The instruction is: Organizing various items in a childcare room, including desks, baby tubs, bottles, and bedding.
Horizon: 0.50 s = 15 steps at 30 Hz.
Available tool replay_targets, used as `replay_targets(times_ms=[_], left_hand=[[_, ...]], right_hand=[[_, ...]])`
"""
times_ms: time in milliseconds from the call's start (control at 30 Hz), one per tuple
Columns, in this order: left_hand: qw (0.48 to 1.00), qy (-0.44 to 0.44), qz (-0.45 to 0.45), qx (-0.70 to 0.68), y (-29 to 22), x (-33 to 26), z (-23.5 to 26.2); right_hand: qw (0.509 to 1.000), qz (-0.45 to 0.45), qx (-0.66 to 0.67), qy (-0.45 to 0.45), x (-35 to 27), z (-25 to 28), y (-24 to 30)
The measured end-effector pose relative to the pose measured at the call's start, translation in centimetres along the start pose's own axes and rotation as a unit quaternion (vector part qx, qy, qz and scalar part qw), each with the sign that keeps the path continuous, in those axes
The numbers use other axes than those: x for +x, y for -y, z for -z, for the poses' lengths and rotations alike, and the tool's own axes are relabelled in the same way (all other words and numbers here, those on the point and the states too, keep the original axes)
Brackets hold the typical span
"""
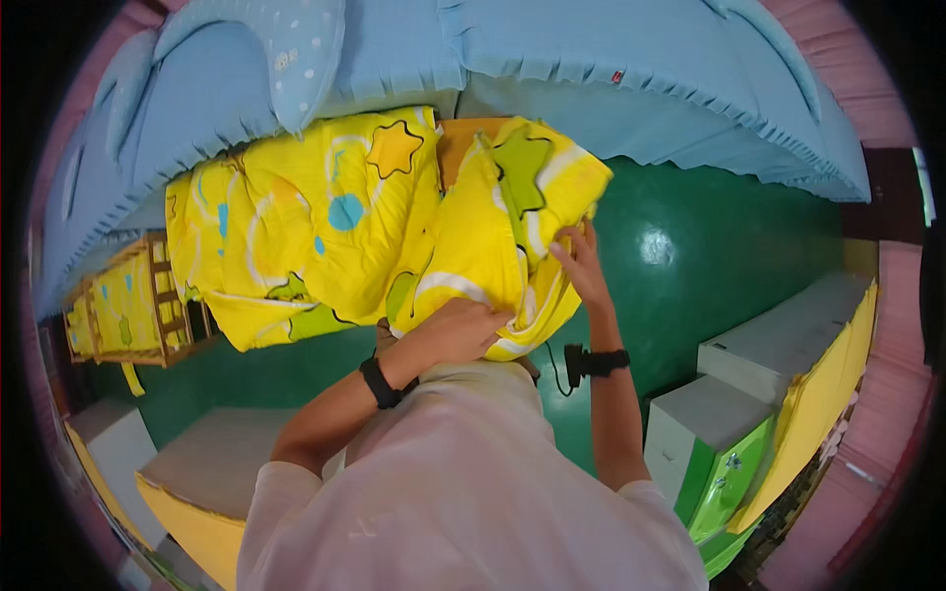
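Note:
A bright yellow quilt (296, 236) with stars, white curves and blue spots lies spread in front of me, its right part bunched into a thick fold. At the near edge of that fold, my left hand (461, 331) is closed on the cloth, with its fingertips partly hidden in it. My right hand (583, 266) grips the fold's right side, fingers bent over the edge. Between the flat part and the fold, at the far side, shows an orange-brown wooden surface (458, 148). Whatever else lies beneath the quilt is hidden.
Beds with light blue ruffled covers (394, 49) run along the far side, a dotted blue pillow (286, 59) on them. At left stands a wooden bed frame (163, 295) with yellow bedding. Grey-topped cabinets (719, 409) stand behind me on the green floor (670, 295).

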<state>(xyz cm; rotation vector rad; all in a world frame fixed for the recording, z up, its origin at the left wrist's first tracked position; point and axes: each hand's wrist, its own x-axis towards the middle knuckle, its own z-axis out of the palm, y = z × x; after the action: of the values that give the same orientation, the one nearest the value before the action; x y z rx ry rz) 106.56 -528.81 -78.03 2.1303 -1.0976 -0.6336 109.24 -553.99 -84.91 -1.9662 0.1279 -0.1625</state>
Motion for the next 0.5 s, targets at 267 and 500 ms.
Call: replay_targets(times_ms=[267,500], left_hand=[[0.990,-0.031,0.047,0.132,1.3,2.0,1.2],[0.931,-0.246,0.151,0.221,0.6,-6.5,7.9]], right_hand=[[0.948,-0.071,-0.084,0.297,-5.2,0.9,-2.7],[0.901,-0.107,-0.066,0.415,1.6,2.3,4.3]])
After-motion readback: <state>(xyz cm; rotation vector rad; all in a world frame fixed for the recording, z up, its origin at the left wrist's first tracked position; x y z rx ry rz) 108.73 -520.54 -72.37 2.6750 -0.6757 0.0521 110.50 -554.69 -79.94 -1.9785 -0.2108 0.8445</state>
